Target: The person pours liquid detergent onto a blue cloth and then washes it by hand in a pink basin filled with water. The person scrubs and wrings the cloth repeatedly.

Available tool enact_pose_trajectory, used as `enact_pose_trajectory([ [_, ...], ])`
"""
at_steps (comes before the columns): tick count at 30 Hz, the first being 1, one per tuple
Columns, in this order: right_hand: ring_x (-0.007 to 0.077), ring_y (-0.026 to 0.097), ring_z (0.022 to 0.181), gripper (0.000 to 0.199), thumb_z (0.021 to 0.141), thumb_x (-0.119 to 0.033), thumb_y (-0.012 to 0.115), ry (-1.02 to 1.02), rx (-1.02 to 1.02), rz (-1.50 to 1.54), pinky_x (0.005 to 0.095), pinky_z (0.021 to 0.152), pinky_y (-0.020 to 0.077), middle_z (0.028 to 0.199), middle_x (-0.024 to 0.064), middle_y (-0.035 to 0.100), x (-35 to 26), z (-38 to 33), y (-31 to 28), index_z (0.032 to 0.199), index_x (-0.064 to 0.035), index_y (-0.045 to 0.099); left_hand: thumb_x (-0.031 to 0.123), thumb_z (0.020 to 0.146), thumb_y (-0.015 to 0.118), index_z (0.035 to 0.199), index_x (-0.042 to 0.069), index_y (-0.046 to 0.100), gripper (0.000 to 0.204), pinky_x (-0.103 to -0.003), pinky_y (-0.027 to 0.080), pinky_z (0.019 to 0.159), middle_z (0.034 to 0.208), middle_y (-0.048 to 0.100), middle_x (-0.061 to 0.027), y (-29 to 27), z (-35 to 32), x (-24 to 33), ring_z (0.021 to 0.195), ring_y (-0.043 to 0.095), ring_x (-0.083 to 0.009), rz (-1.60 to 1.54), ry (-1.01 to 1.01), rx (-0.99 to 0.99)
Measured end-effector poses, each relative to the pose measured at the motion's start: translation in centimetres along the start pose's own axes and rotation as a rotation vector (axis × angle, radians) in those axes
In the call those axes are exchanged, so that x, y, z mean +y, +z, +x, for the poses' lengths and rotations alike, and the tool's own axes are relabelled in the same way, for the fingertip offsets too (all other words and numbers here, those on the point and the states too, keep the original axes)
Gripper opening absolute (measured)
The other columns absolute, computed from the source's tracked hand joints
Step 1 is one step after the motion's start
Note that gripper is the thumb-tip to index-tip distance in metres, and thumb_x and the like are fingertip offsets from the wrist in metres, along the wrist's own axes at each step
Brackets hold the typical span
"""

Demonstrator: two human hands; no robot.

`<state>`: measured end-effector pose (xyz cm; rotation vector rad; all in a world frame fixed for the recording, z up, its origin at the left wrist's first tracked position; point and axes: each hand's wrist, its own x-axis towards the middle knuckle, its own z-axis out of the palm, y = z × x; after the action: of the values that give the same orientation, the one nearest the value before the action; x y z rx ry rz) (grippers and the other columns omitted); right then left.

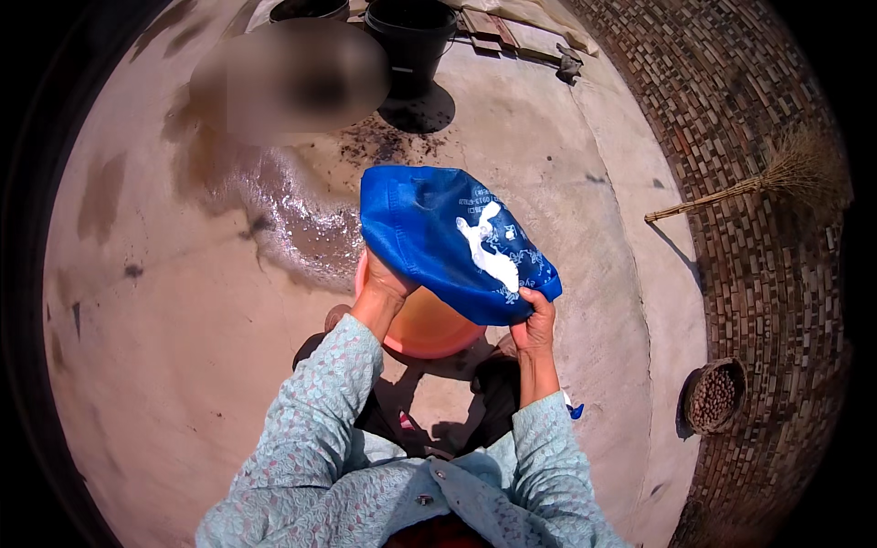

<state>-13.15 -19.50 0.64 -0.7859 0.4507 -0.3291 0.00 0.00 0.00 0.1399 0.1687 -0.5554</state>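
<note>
A blue fabric bag [416,219] with white print is held up in front of me, its surface slack and folded. Thick white paste [493,260] is smeared over its right half. My left hand [391,281] grips the lower left edge, with most of its fingers hidden under the cloth. At the right corner my right hand [536,324] pinches the bag, thumb on top beside the paste. Below the bag, partly covered by it, stands an orange-pink basin [429,333]; what shows inside looks yellowish.
Beyond the basin, shiny water [311,228] wets the concrete. A black bucket [409,46] stands at the far side, next to a blurred patch. A straw broom [740,185] and a round basket [714,397] of small brown round things lie along the brickwork [713,100] at right.
</note>
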Motion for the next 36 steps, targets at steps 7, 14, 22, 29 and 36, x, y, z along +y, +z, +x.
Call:
enact_pose_trajectory([
  [7, 0.0175, 0.059, 0.091, 0.03, 0.072, 0.0, 0.059, -0.125, 0.125, -0.422, 0.0298, 0.086, 0.0452, 0.098, 0.0053, 0.062, 0.0, 1.2, -0.2, 0.102, -0.0028, 0.059, 0.036, 0.083, 0.062, 0.114, 0.006, 0.056, 0.044, -0.043, 0.047, 0.092, 0.109, 0.061, -0.0107, -1.5, 0.5, 2.0, 0.1, 0.058, -0.0254, 0.089, 0.029, -0.129],
  [14, 0.0185, 0.058, 0.091, 0.053, 0.073, 0.0, 0.059, -0.277, 0.181, -0.676, 0.0301, 0.085, 0.0454, 0.105, 0.0081, 0.058, 1.3, 2.8, -2.9, 0.123, -0.0051, 0.046, 0.02, 0.083, 0.066, 0.121, 0.005, 0.052, 0.043, -0.042, 0.049, 0.091, 0.116, 0.059, -0.0123, -4.7, -0.1, 3.1, 0.101, 0.06, -0.0247, 0.515, -0.084, -0.089],
  [22, 0.0306, 0.041, 0.12, 0.095, 0.072, -0.049, 0.073, -0.349, -0.225, -0.732, 0.0414, 0.102, 0.0326, 0.13, 0.0167, 0.038, 4.2, 0.4, 3.2, 0.139, -0.0063, 0.02, 0.022, 0.081, 0.07, 0.13, 0.008, 0.043, 0.058, -0.037, 0.05, 0.088, 0.12, 0.056, -0.0103, -5.2, 0.9, -1.1, 0.103, 0.058, -0.0231, 0.567, -0.053, -0.02],
  [29, 0.0309, 0.044, 0.115, 0.059, 0.087, -0.038, 0.06, -0.684, 0.011, -1.142, 0.0395, 0.1, 0.0324, 0.126, 0.0172, 0.041, 6.7, 3.9, 1.8, 0.129, -0.0033, 0.037, 0.028, 0.093, 0.053, 0.125, 0.006, 0.045, 0.039, -0.034, 0.05, 0.088, 0.117, 0.055, -0.0093, -5.1, -2.4, -7.6, 0.101, 0.057, -0.0208, 0.494, -0.258, 0.165],
  [36, 0.0338, 0.05, 0.105, 0.032, 0.076, -0.007, 0.067, -0.486, -0.105, -0.938, 0.0361, 0.091, 0.0383, 0.109, 0.0173, 0.051, 7.8, 1.3, 5.3, 0.102, -0.0041, 0.05, 0.028, 0.094, 0.049, 0.125, 0.004, 0.043, 0.04, -0.035, 0.049, 0.09, 0.117, 0.053, -0.0142, -4.7, -0.3, -5.8, 0.101, 0.057, -0.0243, 0.49, -0.164, 0.365],
])
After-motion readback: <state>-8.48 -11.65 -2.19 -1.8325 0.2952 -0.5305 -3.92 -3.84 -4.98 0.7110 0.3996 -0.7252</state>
